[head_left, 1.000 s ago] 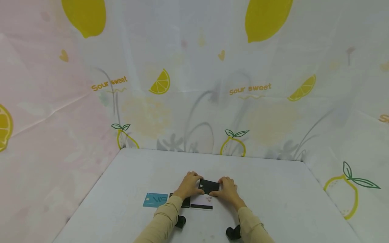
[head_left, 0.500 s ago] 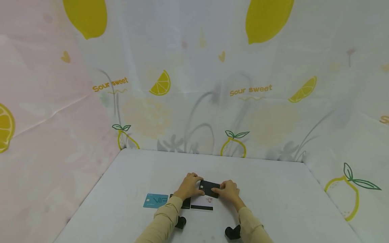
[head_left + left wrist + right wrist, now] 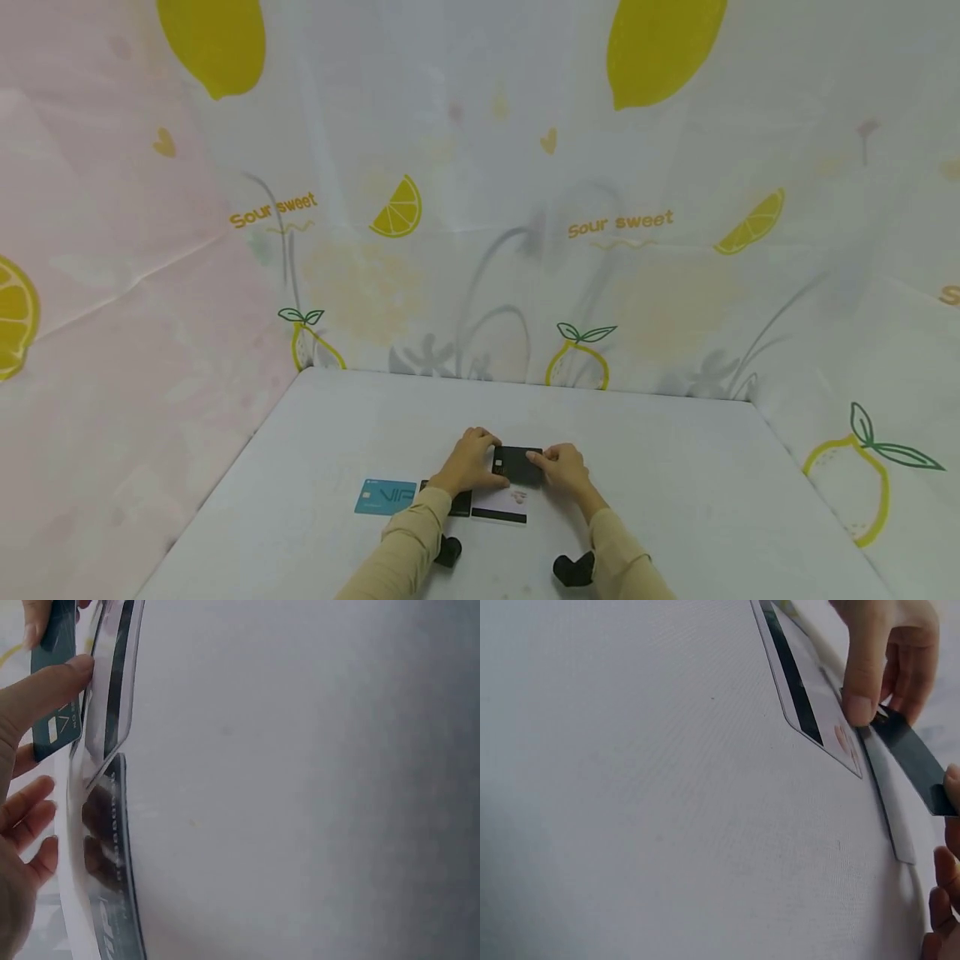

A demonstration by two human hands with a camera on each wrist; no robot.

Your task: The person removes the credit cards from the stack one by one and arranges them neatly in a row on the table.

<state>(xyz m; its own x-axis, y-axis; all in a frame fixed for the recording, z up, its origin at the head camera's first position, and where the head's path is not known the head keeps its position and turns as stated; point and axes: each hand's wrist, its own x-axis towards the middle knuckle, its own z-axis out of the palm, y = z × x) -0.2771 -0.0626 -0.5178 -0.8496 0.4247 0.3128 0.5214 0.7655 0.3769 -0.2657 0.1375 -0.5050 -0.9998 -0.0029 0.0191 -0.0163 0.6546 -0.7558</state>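
Note:
A dark bank card (image 3: 513, 467) with a small chip is held between both hands, over the far edge of a white card. My left hand (image 3: 467, 463) grips its left end; in the left wrist view the thumb (image 3: 52, 688) lies across the card's face and a finger shows behind it. The right end is pinched by my right hand (image 3: 567, 472), thumb on the face. The white card (image 3: 498, 505) with a black stripe lies just nearer on the table. A black card (image 3: 461, 503), partly covered by the left wrist, lies beside it.
A blue VIP card (image 3: 385, 497) lies at the left end of the row. Under each forearm shows a black wrist-worn piece, such as the right one (image 3: 573, 571). Behind the white table (image 3: 675, 483) stands a lemon-print cloth wall (image 3: 480, 283).
My right hand has shifted from the card's right corners to a pinch with its thumb on the face. The dark card tilted down at the right, then came level again. My left hand stayed nearly still.

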